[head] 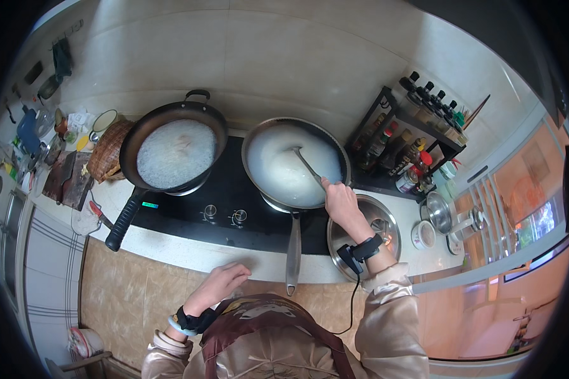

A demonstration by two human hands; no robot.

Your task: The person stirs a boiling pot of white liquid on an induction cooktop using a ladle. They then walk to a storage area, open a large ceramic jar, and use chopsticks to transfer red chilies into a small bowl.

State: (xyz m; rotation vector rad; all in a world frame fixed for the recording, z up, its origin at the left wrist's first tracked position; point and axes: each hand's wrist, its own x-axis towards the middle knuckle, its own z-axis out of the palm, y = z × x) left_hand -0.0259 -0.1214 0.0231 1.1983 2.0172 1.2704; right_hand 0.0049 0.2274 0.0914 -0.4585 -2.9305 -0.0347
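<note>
My right hand (342,204) grips the handle of a metal ladle or spoon (308,166), whose head dips into cloudy white liquid in a frying pan (250,176) on the right burner. The pan's metal handle (293,256) points towards me. My left hand (223,284) hovers in front of the counter edge, fingers loosely bent, holding nothing that I can see. On the left burner stands a dark wok (130,142) with frothy, bubbling liquid and a pale lump in it. A round lid (334,237) of glass or metal lies partly under my right forearm.
Left of the wok are a brown woven or husk-like item (109,151), a dark cutting board (52,184) with a knife, and a red-handled tool (99,213). A black rack (408,118) of seasoning bottles stands at right, near a metal bowl (437,213) and white bowl (424,235).
</note>
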